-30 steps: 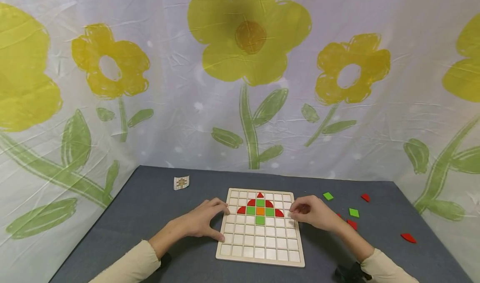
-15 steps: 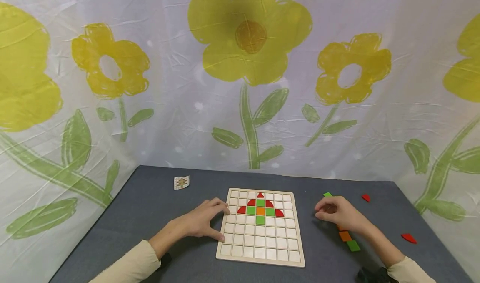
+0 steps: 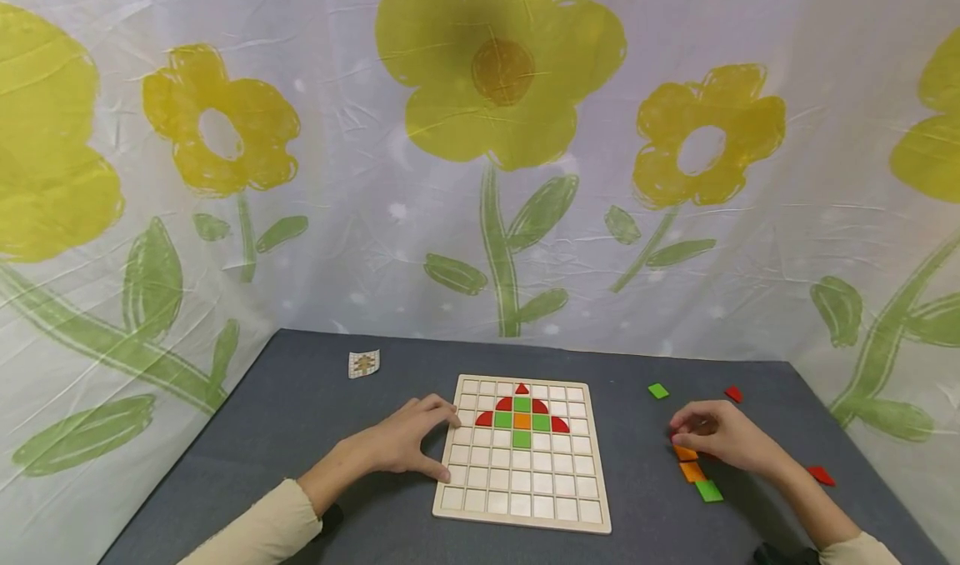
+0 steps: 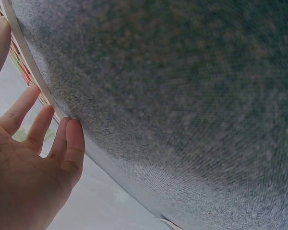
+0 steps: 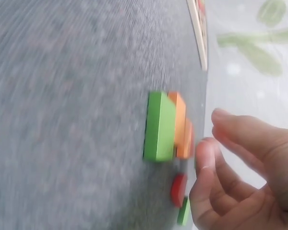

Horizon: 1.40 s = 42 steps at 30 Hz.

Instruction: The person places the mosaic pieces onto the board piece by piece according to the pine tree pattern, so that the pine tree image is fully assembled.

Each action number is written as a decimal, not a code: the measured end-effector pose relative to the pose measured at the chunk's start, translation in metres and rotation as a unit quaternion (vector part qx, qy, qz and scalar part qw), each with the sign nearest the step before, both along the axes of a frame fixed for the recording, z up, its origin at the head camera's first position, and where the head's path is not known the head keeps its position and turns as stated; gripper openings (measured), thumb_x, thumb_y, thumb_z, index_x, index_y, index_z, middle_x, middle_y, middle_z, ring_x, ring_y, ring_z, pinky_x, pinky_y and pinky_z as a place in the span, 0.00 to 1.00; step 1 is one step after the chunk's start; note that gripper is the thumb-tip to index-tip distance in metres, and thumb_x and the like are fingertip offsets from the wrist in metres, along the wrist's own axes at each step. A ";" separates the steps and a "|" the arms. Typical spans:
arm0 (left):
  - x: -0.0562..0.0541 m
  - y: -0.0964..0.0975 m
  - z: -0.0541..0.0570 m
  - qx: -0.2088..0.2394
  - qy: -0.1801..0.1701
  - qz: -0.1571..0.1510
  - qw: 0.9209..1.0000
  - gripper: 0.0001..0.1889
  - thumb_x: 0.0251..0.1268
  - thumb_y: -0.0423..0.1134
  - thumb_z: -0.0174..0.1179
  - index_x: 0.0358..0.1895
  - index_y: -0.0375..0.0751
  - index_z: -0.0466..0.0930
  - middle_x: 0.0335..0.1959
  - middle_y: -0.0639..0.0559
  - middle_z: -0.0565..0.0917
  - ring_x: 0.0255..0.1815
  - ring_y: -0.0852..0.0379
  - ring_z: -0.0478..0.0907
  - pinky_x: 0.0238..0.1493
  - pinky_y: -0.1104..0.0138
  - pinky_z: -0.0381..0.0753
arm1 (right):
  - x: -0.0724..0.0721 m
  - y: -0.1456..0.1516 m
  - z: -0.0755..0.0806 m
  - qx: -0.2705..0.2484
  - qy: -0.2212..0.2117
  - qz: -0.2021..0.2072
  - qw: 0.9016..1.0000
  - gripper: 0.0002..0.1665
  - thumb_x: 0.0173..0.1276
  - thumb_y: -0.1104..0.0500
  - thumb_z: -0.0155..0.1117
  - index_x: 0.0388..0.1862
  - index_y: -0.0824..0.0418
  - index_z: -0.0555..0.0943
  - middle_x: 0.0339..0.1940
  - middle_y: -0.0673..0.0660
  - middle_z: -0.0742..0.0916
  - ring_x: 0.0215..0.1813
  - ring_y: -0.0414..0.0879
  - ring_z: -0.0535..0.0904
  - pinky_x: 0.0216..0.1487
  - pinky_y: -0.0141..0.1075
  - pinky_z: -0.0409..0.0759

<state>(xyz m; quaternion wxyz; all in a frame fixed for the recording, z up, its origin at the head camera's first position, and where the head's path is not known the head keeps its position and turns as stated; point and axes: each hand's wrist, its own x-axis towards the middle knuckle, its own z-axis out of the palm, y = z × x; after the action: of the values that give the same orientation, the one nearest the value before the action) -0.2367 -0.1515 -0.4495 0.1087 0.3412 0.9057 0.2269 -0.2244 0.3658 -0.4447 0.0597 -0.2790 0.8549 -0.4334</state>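
Note:
My left hand [image 3: 401, 436] rests at the left edge of the wooden grid board [image 3: 521, 524], thumb and fingers spread along its rim. In the left wrist view, straight fingertips lie right at that edge. On the board, red, green and orange tiles form a symmetrical pattern below a red triangle [image 3: 521, 389]. My right hand [image 3: 723, 436] hovers among loose tiles to the board's right, thumb and fingers apart and holding nothing. Just by its fingertips, orange tiles [image 3: 692, 472] and a green tile [image 3: 708, 491] lie in a slanting row. The right wrist view shows a red tile [image 5: 178, 189] beside the hand.
A small pattern card [image 3: 364, 364] lies at the back left of the dark table. Beyond the right hand are another green tile [image 3: 658, 391] and red tiles, one at the back [image 3: 734, 393] and one by the forearm [image 3: 821, 475]. A flower-printed curtain [image 3: 337, 215] surrounds the table.
My right hand has moved right, from the board's right edge to the loose tiles, uncovering the orange and green ones. My left hand and the board's pattern stay as they were.

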 end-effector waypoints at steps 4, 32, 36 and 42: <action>0.001 0.000 0.001 -0.001 0.000 0.001 1.000 0.37 0.51 0.58 0.78 0.62 0.47 0.77 0.66 0.47 0.69 0.64 0.43 0.66 0.63 0.45 0.68 | 0.002 0.009 0.000 -0.006 0.006 0.016 1.000 0.06 0.71 0.70 0.66 0.45 0.70 0.83 0.38 0.57 0.86 0.35 0.52 0.85 0.35 0.39 0.84; 0.002 0.000 0.002 0.002 -0.010 0.007 1.000 0.37 0.51 0.57 0.78 0.63 0.46 0.77 0.67 0.47 0.69 0.65 0.43 0.66 0.62 0.45 0.68 | 0.005 0.042 -0.009 0.040 -0.008 -0.017 0.999 0.11 0.67 0.66 0.72 0.45 0.70 0.83 0.37 0.54 0.86 0.36 0.43 0.83 0.34 0.36 0.82; 0.001 0.000 0.001 0.003 -0.010 0.008 1.000 0.37 0.51 0.57 0.78 0.63 0.46 0.77 0.67 0.47 0.69 0.65 0.43 0.66 0.62 0.45 0.68 | 0.003 0.040 -0.010 0.041 -0.007 -0.009 0.999 0.10 0.66 0.70 0.71 0.44 0.72 0.83 0.36 0.56 0.85 0.34 0.44 0.83 0.34 0.35 0.82; 0.001 -0.001 -0.001 0.000 -0.012 0.011 1.000 0.37 0.52 0.57 0.78 0.64 0.48 0.77 0.68 0.49 0.68 0.66 0.43 0.65 0.63 0.45 0.68 | 0.004 0.037 -0.011 0.044 -0.011 -0.017 0.999 0.10 0.65 0.70 0.72 0.44 0.72 0.83 0.33 0.54 0.84 0.31 0.42 0.80 0.32 0.34 0.80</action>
<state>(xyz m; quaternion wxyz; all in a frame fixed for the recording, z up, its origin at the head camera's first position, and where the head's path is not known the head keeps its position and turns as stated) -0.2362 -0.1528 -0.4504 0.1168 0.3282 0.9081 0.2326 -0.2208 0.4033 -0.4557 0.0741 -0.2568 0.8770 -0.3993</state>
